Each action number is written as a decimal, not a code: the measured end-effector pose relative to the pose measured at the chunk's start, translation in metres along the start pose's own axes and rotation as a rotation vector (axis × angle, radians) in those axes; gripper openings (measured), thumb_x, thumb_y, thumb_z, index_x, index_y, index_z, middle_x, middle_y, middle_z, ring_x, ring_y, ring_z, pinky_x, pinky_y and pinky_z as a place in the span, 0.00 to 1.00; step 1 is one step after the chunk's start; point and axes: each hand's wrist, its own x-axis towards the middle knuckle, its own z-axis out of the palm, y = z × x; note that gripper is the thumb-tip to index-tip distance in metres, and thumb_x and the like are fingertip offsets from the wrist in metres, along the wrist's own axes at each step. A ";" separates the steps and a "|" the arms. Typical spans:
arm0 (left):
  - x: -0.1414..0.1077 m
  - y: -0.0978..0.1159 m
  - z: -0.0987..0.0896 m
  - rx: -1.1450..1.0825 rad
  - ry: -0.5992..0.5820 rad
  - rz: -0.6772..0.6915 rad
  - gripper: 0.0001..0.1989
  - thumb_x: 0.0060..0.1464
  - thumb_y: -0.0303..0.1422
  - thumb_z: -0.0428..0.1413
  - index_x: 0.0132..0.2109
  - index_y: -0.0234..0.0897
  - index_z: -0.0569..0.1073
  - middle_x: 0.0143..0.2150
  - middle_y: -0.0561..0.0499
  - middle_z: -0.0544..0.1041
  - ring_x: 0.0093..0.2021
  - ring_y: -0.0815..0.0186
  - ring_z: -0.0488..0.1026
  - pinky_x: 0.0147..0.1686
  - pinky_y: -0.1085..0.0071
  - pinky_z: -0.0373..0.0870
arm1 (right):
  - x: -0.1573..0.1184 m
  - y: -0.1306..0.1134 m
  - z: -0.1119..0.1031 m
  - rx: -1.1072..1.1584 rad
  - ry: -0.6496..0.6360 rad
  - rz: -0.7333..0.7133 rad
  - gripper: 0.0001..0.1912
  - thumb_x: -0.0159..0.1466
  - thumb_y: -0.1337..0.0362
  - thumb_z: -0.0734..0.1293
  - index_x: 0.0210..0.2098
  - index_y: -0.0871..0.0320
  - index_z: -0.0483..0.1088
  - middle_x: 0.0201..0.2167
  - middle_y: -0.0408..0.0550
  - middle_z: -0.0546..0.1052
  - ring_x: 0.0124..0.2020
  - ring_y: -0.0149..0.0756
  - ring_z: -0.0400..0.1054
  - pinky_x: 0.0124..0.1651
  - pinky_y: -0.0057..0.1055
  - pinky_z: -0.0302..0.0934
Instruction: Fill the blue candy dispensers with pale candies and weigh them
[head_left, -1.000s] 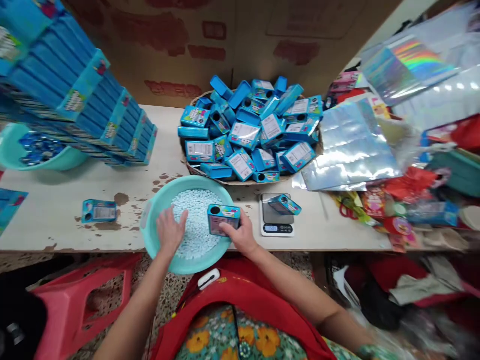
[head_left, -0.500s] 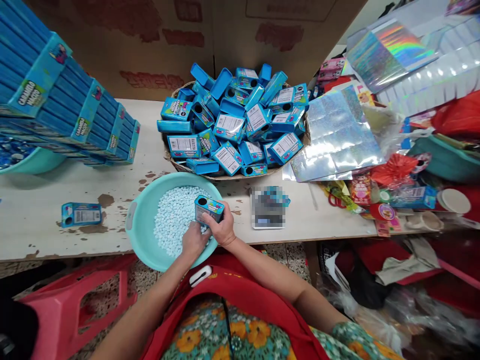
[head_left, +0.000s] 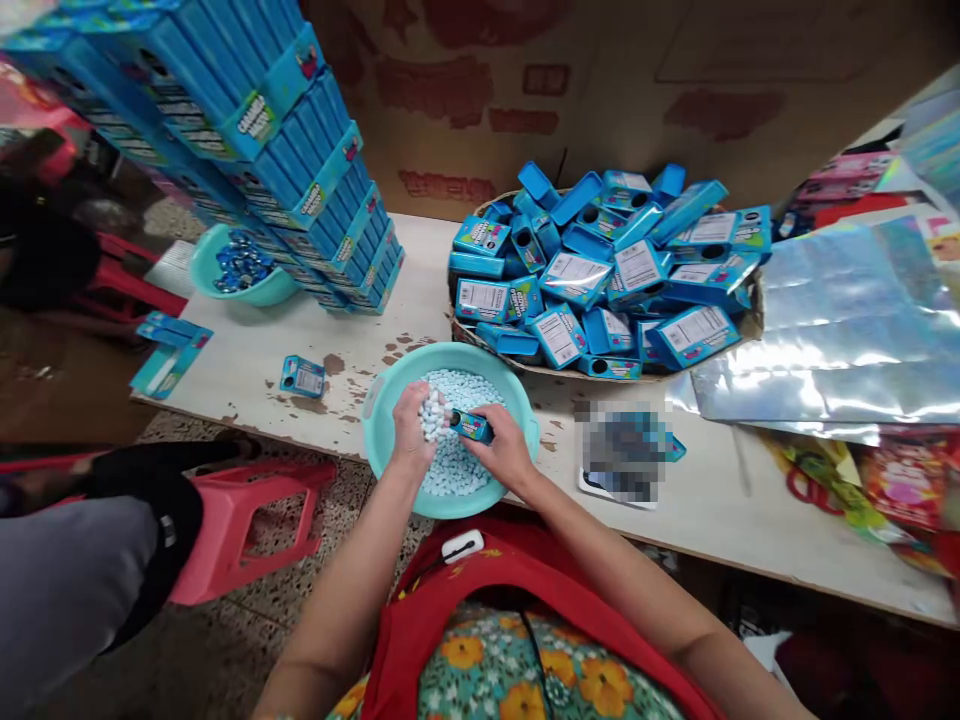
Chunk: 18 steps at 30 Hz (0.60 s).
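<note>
A turquoise basin (head_left: 379, 430) at the table's front edge contains many small pale-blue candies (head_left: 457, 475). Over its left side, my left hand (head_left: 412, 425) is cupped around a heap of these candies (head_left: 433, 412). My right hand (head_left: 506, 447) grips a small blue candy box (head_left: 472, 427) over the basin. The box is tilted, its round hole turned toward the heap in my left hand. Whether any candies are inside the box cannot be seen.
Behind the basin, a cardboard tray (head_left: 517, 372) overflows with blue boxes. Stacked blue cartons (head_left: 300, 190) tower at the left, beside a bowl of wrapped sweets (head_left: 262, 290). One box (head_left: 303, 377) lies left. A blurred-out device (head_left: 622, 455) and silver sheets (head_left: 825, 330) lie right. A person (head_left: 75, 590) sits left.
My left hand has come up out of the candies with a handful. My right hand has tilted the box toward it. The view has swung left.
</note>
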 end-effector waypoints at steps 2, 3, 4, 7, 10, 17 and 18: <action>0.001 0.002 0.005 -0.083 0.040 0.061 0.13 0.46 0.39 0.58 0.32 0.36 0.65 0.26 0.54 0.71 0.24 0.68 0.71 0.21 0.76 0.65 | -0.001 -0.008 0.004 -0.061 -0.035 -0.021 0.17 0.56 0.61 0.71 0.44 0.56 0.69 0.40 0.49 0.73 0.44 0.43 0.66 0.47 0.39 0.60; 0.001 0.001 0.007 -0.096 0.071 0.084 0.13 0.46 0.39 0.58 0.32 0.35 0.65 0.26 0.53 0.72 0.25 0.67 0.73 0.23 0.74 0.67 | -0.002 -0.012 0.004 -0.089 -0.045 -0.025 0.17 0.56 0.61 0.71 0.44 0.56 0.69 0.41 0.49 0.74 0.44 0.43 0.67 0.47 0.39 0.60; 0.001 0.001 0.009 -0.100 0.100 0.107 0.13 0.47 0.39 0.58 0.32 0.35 0.65 0.27 0.52 0.72 0.26 0.65 0.74 0.25 0.73 0.69 | -0.002 -0.016 0.004 -0.118 -0.049 -0.029 0.17 0.57 0.60 0.71 0.45 0.56 0.69 0.42 0.49 0.74 0.45 0.44 0.67 0.47 0.39 0.59; 0.000 -0.001 0.011 -0.085 0.152 0.147 0.13 0.47 0.40 0.58 0.34 0.36 0.66 0.26 0.54 0.71 0.26 0.65 0.74 0.25 0.71 0.70 | -0.002 -0.025 0.000 -0.183 -0.062 -0.027 0.18 0.56 0.60 0.71 0.45 0.55 0.69 0.43 0.50 0.75 0.46 0.46 0.68 0.47 0.40 0.58; 0.002 -0.001 0.013 -0.088 0.177 0.176 0.13 0.48 0.40 0.59 0.33 0.36 0.65 0.23 0.57 0.68 0.21 0.68 0.71 0.23 0.73 0.68 | 0.001 -0.029 -0.005 -0.189 -0.077 0.003 0.19 0.55 0.61 0.72 0.46 0.55 0.69 0.43 0.49 0.76 0.46 0.45 0.69 0.47 0.40 0.58; 0.006 0.003 0.024 -0.019 0.172 0.237 0.14 0.48 0.39 0.60 0.29 0.36 0.64 0.22 0.57 0.67 0.21 0.70 0.69 0.23 0.74 0.67 | 0.009 -0.033 -0.016 -0.158 -0.092 0.058 0.19 0.55 0.61 0.72 0.45 0.54 0.69 0.42 0.46 0.77 0.45 0.44 0.70 0.47 0.38 0.58; 0.005 0.004 0.026 -0.016 0.168 0.235 0.14 0.48 0.39 0.60 0.30 0.36 0.64 0.22 0.57 0.67 0.22 0.69 0.70 0.24 0.74 0.67 | 0.010 -0.034 -0.017 -0.156 -0.094 0.058 0.19 0.54 0.61 0.72 0.44 0.54 0.69 0.42 0.46 0.77 0.45 0.44 0.70 0.47 0.38 0.58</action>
